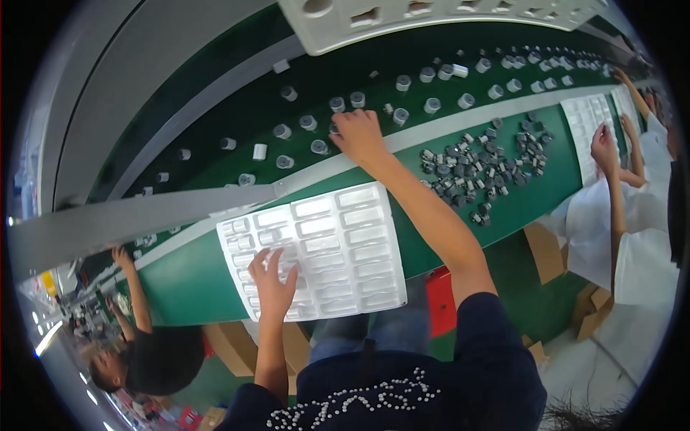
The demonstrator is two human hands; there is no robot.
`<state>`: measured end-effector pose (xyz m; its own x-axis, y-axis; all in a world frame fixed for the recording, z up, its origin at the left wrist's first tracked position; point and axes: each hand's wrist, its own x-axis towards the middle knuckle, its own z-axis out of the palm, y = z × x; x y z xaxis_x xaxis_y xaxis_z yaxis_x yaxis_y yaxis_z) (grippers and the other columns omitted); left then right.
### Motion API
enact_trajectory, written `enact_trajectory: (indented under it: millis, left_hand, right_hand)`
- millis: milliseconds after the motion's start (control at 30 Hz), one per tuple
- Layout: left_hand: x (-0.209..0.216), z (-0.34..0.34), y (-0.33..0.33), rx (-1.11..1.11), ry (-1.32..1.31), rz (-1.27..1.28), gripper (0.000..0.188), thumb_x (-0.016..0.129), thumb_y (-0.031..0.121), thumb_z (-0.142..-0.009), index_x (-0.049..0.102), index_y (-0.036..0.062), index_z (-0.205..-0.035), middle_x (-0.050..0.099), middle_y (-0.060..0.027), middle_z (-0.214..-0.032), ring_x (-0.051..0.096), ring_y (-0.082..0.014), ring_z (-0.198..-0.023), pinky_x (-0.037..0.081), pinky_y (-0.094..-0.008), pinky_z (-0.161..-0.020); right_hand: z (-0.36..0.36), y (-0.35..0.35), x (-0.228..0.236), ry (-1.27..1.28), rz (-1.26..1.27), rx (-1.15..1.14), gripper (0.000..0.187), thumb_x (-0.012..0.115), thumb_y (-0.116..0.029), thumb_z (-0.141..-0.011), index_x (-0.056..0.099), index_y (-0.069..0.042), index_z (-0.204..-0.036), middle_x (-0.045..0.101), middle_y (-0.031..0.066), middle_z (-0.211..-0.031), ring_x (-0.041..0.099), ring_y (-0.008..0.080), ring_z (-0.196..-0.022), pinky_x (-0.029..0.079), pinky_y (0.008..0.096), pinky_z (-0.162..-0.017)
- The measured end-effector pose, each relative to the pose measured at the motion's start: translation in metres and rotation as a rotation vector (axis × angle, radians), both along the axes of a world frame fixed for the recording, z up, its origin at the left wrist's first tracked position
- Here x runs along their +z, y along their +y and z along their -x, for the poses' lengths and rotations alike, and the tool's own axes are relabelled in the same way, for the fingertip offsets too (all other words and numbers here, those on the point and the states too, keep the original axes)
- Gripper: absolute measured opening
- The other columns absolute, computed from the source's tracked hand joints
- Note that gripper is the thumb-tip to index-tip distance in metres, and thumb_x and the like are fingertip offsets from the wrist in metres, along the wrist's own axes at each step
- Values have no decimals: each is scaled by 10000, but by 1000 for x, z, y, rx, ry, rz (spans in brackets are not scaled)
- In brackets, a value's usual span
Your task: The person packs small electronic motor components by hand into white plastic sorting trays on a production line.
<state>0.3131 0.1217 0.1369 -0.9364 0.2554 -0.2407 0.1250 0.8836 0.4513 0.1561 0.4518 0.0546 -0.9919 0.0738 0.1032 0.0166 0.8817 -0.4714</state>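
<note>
My right hand (361, 138) reaches over the dark green conveyor belt (208, 122). Its fingers and thumb curl around a small grey cylindrical part (334, 129), mostly covered by the hand. Another grey-capped cylinder (337, 105) stands just beyond the fingertips. Over the left side of a white plastic tray (347, 260) is my left hand (273, 287), fingers apart and slightly bent. The tray has rows of oblong pockets. Some pockets on its left side hold pale cylinders (269, 236); the hand hides others.
Many similar cylinders dot the belt. Right of the tray lies a heap of dark and silver small parts (489, 165) on the green table (553, 169). A metal rail (316, 172) divides belt and table. Co-workers sit left and right; a white panel (431, 21) overhangs the far side.
</note>
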Motion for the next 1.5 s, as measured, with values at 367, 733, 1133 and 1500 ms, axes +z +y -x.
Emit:
enact_trajectory:
  millis: [367, 733, 1133, 1500]
  left_hand:
    - [-30, -24, -43, -133, 126, -64, 391, 749, 164, -841, 668, 83, -1214, 349, -219, -1511, 342, -424, -1344, 289, -517, -1104]
    - [-28, -27, -39, 185, 83, -420, 417, 785, 163, -836, 634, 70, -1213, 570, -91, -1291, 503, -267, -1202, 430, -403, -976]
    - [15, 2, 77, 1027, -1003, -1447, 330, 549, 212, -1030, 559, -32, -1252, 642, -137, -1195, 628, -190, -1062, 527, -294, -898]
    - [41, -5, 98, 875, -776, -1589, 316, 571, 84, -995, 539, -62, -1274, 630, -188, -1227, 642, -240, -1126, 526, -367, -1019]
  right_hand:
    - [0, 78, 18, -67, -133, -172, 306, 742, -245, -798, 657, -87, -1046, 659, 160, -1040, 653, 358, -997, 507, 507, -839]
    - [6, 75, 32, 170, 517, -73, 307, 755, -110, -838, 669, -43, -1125, 709, 125, -1049, 683, 262, -914, 547, 363, -785]
    - [-148, -52, 78, -338, 2011, -269, 389, 611, -52, -964, 558, 14, -1344, 662, 100, -1190, 630, 179, -1051, 535, 304, -853]
    - [-199, -78, 92, 122, 1032, -43, 543, 656, 30, -904, 439, 22, -1401, 688, 168, -1209, 664, 215, -1088, 505, 331, -959]
